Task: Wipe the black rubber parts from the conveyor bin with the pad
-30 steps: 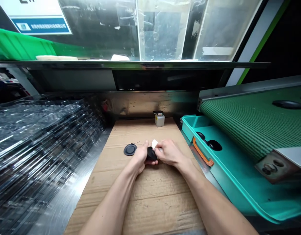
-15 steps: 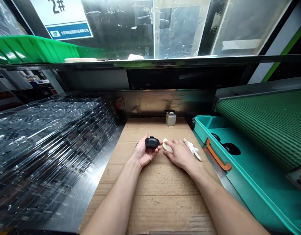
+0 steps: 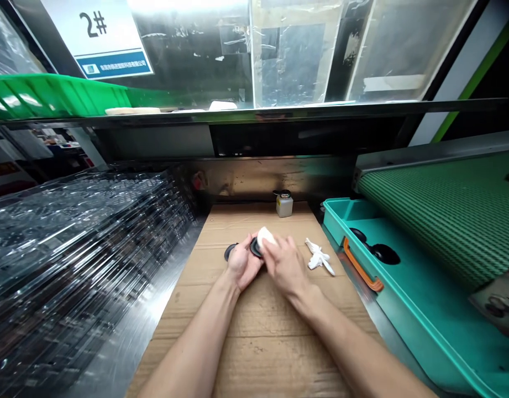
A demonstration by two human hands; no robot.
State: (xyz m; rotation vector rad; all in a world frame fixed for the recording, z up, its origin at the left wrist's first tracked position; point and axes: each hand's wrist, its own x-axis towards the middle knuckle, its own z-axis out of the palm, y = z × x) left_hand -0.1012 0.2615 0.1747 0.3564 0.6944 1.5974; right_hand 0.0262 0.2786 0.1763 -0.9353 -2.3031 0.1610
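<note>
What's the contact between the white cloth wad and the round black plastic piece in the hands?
Touching: the head view shows the white cloth wad pressed on the round black plastic piece with no gap.

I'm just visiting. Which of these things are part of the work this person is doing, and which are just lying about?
In use:
- left hand holding a black oval part
- right hand pressing a white pad onto it

Lying about:
- black round disc
- crumpled white cloth
- small capped bottle
- teal tray
- stacked clear plastic trays
</note>
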